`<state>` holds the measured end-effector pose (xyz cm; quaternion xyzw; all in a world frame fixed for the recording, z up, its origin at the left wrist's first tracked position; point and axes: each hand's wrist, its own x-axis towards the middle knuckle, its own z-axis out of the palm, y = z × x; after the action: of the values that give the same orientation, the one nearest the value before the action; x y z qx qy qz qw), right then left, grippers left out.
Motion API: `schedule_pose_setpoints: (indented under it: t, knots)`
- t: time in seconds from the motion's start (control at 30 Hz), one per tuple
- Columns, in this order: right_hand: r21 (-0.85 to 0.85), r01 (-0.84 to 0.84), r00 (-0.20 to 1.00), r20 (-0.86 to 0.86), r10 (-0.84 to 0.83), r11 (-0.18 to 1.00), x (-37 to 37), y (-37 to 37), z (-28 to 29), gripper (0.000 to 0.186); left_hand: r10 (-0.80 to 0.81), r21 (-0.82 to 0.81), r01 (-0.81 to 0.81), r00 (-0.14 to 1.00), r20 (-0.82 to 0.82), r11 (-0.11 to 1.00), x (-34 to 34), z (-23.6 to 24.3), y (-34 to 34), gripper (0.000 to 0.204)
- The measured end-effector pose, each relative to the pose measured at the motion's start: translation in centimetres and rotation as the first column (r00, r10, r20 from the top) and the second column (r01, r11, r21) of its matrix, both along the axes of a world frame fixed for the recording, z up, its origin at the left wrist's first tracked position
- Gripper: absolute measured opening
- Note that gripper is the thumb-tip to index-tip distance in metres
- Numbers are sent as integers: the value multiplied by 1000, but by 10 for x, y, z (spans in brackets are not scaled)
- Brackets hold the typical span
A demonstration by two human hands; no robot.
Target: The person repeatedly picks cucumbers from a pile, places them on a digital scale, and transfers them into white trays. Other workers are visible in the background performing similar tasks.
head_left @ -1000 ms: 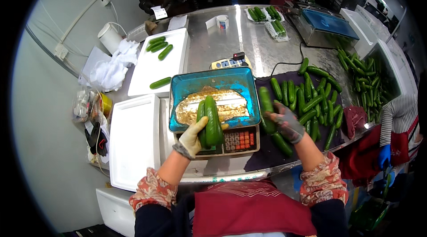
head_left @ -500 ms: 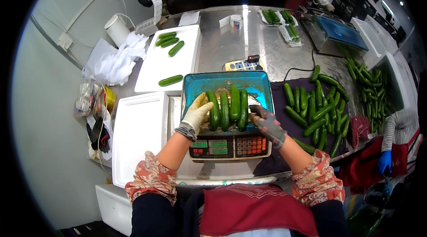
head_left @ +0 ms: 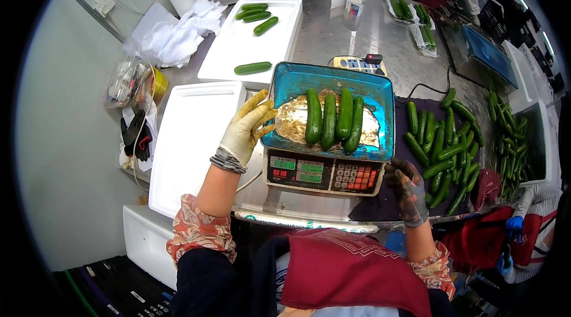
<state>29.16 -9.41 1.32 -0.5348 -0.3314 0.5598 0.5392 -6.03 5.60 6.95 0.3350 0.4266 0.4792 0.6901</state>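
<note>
Several green cucumbers (head_left: pixel 329 122) lie side by side in the blue tray (head_left: pixel 284 82) of a digital scale (head_left: pixel 326 174) with lit green displays. My left hand (head_left: pixel 242 129), in a cream glove, is open at the tray's left rim with fingers spread and no cucumber in them. My right hand (head_left: pixel 410 192), in a dark grey glove, is open beside the scale's lower right corner, fingers loosely bent and holding nothing visible. Right of it, a pile of loose cucumbers (head_left: pixel 441 144) rests on a dark cloth (head_left: pixel 380 209).
A white foam tray (head_left: pixel 205 67) holds several cucumbers; another foam tray (head_left: pixel 193 138) lies nearer. Wrapped cucumber packs (head_left: pixel 423 38) sit far right, near a second scale (head_left: pixel 485 55). A crate of cucumbers (head_left: pixel 538 150) and a blue-gloved co-worker's hand (head_left: pixel 514 222) are at right.
Both hands have moved off the cucumbers, left hand to the tray's left rim, right hand down by the scale's corner. The cucumbers stay in the tray. The whole view has shifted and tilted.
</note>
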Motion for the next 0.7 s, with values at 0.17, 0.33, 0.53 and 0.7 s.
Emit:
schedule_pose_setpoints:
  t: [0.17, 0.33, 0.53, 0.7]
  knots:
    - [-21, -43, 999, 0, 43, 999, -6, 3, 9, 41, -53, -17, 54, 997, 55, 998, -3, -3, -2, 41]
    - [-29, -115, 993, -10, 115, 993, -10, 10, 10, 47, -127, -71, 135, 986, 107, 988, -2, -8, 3, 40]
    - [28, -254, 948, -192, 255, 967, 2, 50, 11, 55, -279, -310, 307, 951, 133, 900, 6, -21, 28, 36]
    - [-268, -279, 957, -159, 244, 922, -7, 130, 15, 40, -364, -408, 318, 931, -36, 856, 46, -29, 48, 42]
